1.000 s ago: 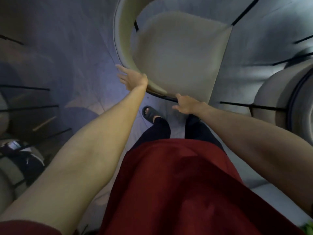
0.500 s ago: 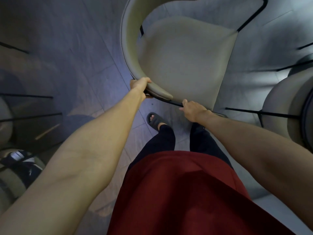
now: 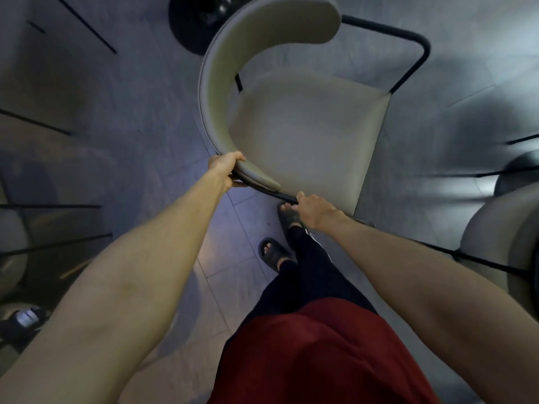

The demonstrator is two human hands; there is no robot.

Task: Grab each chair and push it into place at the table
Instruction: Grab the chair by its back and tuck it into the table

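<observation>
Both hands on the chair

Seen from above, a beige chair (image 3: 309, 132) stands on the grey tiled floor (image 3: 122, 91) straight ahead of the person, its curved padded back sweeping round the left side of the seat and a thin black metal frame running round the far and right sides. The left hand (image 3: 226, 167) is closed round the near end of the padded back, fingers wrapped over its top edge and thumb underneath. The right hand (image 3: 310, 208) is curled shut round the black frame bar just to the right of that padded end, near the seat's closest corner. Both arms are stretched out forward.

A round black base (image 3: 201, 21), probably the foot of a table, sits on the floor beyond the chair's back, at the top of the view; the tabletop itself is out of sight. Another pale chair (image 3: 501, 243) stands near on the right, partly cut off by the picture's edge. Below the hands, two feet in dark sandals (image 3: 272, 253) rest on the tiles, the right one just under the right hand.
</observation>
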